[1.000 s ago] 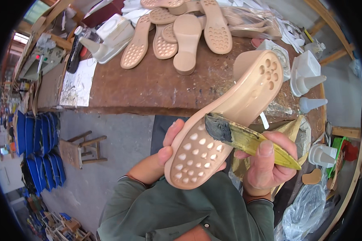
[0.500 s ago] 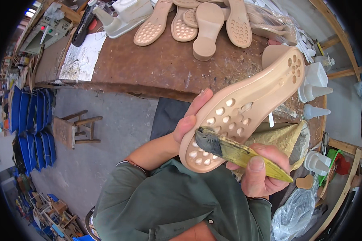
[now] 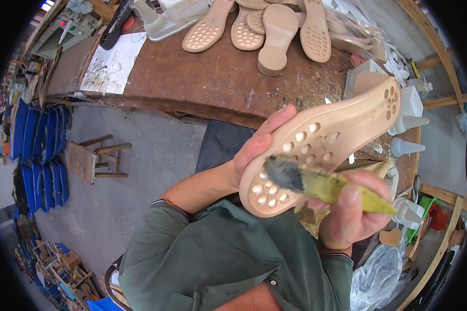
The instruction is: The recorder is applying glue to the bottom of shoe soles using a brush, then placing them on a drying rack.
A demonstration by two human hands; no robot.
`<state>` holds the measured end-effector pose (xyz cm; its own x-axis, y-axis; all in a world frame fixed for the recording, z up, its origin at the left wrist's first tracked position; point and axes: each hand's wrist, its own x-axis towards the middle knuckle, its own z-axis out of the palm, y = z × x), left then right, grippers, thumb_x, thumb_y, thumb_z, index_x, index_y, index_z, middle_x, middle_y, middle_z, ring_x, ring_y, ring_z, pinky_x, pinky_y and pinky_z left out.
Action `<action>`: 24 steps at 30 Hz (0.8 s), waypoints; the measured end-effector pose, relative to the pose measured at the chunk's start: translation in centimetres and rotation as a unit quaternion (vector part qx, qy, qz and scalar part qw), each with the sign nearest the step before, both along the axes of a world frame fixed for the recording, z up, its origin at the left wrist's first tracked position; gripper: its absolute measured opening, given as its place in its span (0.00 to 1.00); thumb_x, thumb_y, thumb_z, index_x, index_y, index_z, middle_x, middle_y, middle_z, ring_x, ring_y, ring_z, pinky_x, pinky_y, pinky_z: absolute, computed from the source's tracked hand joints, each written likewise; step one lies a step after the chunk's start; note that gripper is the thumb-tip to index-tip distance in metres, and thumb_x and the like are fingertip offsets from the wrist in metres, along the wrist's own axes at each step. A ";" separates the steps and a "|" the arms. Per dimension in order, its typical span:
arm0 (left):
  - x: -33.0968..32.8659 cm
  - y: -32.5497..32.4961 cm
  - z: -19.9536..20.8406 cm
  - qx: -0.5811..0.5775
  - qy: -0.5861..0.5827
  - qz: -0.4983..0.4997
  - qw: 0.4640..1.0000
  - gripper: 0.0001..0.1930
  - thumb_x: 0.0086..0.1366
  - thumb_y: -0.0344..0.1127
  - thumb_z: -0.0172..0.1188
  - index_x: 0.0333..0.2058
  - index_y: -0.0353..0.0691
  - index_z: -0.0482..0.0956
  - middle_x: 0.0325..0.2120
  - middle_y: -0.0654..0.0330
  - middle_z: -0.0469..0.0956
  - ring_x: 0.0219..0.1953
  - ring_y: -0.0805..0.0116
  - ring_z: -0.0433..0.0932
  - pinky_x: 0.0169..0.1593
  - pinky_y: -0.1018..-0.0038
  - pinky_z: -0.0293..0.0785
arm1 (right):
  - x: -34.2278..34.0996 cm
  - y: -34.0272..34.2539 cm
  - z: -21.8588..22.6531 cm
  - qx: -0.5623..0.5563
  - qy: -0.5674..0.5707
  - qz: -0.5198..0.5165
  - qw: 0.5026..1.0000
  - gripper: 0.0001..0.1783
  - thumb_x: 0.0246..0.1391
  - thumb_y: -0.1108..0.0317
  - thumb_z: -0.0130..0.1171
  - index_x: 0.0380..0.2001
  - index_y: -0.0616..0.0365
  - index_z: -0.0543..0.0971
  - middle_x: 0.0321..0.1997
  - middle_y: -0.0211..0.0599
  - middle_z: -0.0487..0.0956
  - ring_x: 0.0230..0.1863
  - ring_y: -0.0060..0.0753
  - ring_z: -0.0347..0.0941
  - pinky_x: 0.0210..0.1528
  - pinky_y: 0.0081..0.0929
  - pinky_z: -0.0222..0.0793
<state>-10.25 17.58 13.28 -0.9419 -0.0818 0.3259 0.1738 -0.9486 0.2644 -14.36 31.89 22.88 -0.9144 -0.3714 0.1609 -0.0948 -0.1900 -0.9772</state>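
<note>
A beige shoe sole (image 3: 347,122) with round hollows at its toe and heel ends is tilted in front of me. My left hand (image 3: 262,142) grips its toe end along the left edge, fingers on the rim. Pinched in my right hand (image 3: 355,207) is a flat brush (image 3: 321,184) with a yellow handle, blurred by motion. Its dark grey bristle end lies over the hollows of the toe part; whether it touches them I cannot tell. Several hollows there look white inside.
More beige soles (image 3: 272,41) lie at the far side of the brown workbench (image 3: 192,78), near a sheet of paper (image 3: 114,62). White nozzle bottles (image 3: 407,147) stand on the right. A wooden stool (image 3: 96,155) is on the floor at left, beside stacked blue trays (image 3: 33,135).
The sole and both hands have shifted slightly to the right. The brush has moved right along with them and is now blurred. Both holds are unchanged.
</note>
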 end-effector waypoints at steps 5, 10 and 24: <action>-0.2 -1.1 1.2 -0.053 -0.068 0.018 0.996 0.37 0.59 0.44 0.54 0.62 0.44 0.46 0.61 0.46 0.50 0.62 0.51 0.54 0.63 0.56 0.51 | -0.5 0.7 -1.9 0.004 0.172 0.130 0.976 0.12 0.47 0.78 0.59 0.37 0.68 0.71 0.19 0.41 0.77 0.19 0.32 0.77 0.21 0.24 0.72; -1.8 -0.9 -0.7 -0.249 0.097 0.199 0.943 0.44 0.51 0.41 0.64 0.61 0.40 0.45 0.59 0.39 0.49 0.62 0.46 0.53 0.61 0.55 0.55 | -1.3 1.0 -1.5 0.003 0.232 0.142 0.962 0.13 0.44 0.79 0.61 0.35 0.68 0.72 0.19 0.43 0.77 0.18 0.33 0.76 0.20 0.26 0.72; -1.9 0.3 -1.7 -0.420 0.240 0.259 0.836 0.55 0.42 0.39 0.74 0.59 0.36 0.40 0.57 0.36 0.50 0.61 0.45 0.55 0.58 0.58 0.62 | -4.6 2.5 -0.1 0.031 0.321 0.309 0.895 0.17 0.37 0.76 0.68 0.34 0.64 0.75 0.23 0.41 0.78 0.19 0.36 0.75 0.20 0.28 0.69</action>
<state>-12.18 17.89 11.63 -0.5952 0.0106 0.8035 0.7810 -0.2278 0.5815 -18.94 34.38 22.80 -0.2580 -0.8006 0.5408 -0.5348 -0.3478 -0.7700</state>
